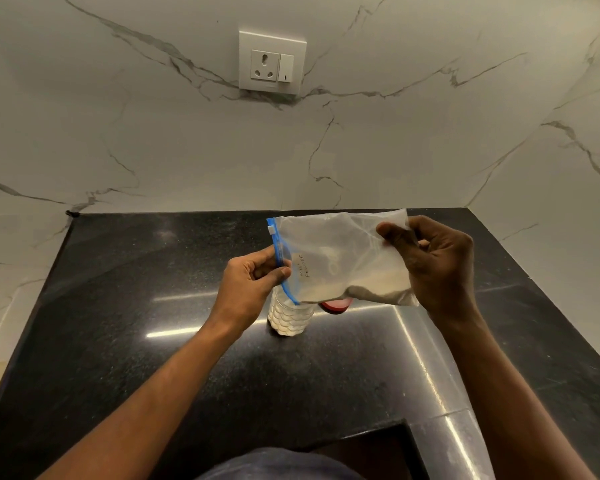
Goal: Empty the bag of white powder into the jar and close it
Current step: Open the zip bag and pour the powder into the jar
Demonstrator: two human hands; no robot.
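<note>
Nearest to us, our two forearms reach over the black counter (125, 341). Our left hand (250, 289) pinches the blue zip edge of the clear bag (340, 258), and our right hand (437, 265) grips its far end. The bag lies sideways above the jar (289, 318), with white powder (378, 284) in its low side. A red lid (335, 306) rests just beside the jar.

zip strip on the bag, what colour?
Blue, with a small white slider; the zip strip of the bag shows best in the head view.
</note>
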